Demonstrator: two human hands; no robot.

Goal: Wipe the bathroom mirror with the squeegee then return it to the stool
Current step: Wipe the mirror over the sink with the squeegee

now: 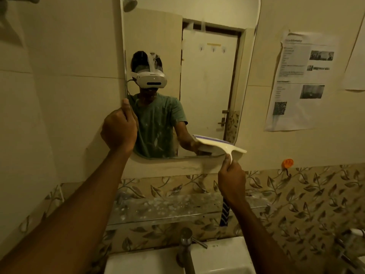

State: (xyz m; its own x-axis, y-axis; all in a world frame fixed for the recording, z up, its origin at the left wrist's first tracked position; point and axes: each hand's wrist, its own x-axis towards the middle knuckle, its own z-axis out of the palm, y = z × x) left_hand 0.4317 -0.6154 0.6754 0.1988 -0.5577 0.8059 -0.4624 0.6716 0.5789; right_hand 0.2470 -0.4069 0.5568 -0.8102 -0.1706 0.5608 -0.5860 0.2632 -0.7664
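Location: a bathroom. I face a wall mirror point(154, 32) set on pale tiles, with a spotted glass shelf point(158, 210) below it, then a metal tap point(185, 248) over a white basin point(221, 258). A leaf-patterned tile band point(296, 198) runs along the wall. Reflected in the glass are a white door point(209, 80) with hooks and a shower head point(130, 2). Printed sheets point(302, 80) are stuck up at right, their text too small to read.

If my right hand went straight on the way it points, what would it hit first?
Probably the mirror, near its lower right corner; the squeegee the right hand holds leads there, though depth is unclear.
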